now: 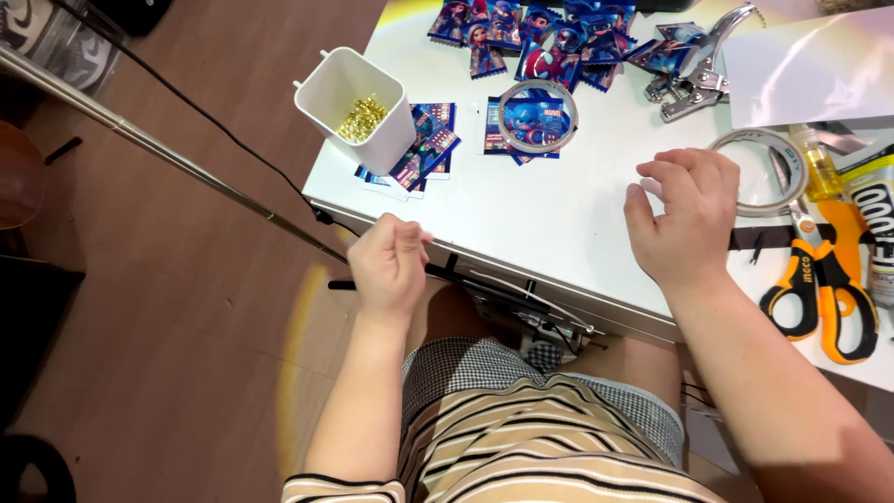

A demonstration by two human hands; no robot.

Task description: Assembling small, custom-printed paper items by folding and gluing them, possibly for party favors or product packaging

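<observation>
My left hand (388,267) hovers at the near edge of the white table (540,214), fingers pinched together on something small that I cannot make out. My right hand (683,216) rests on the table top with fingers curled, beside a clear tape ring (756,173). A white square cup (357,104) with small gold bits inside stands at the table's left corner. Colourful cartoon cards (535,33) lie spread along the far side, and a second tape ring (537,115) lies on one card.
Orange-handled scissors (824,279) lie at the right, next to a glue bottle (819,168). Metal punch pliers (703,70) lie at the far right, by a white sheet (810,65). A metal pole (168,154) and a black cable cross the brown floor on the left.
</observation>
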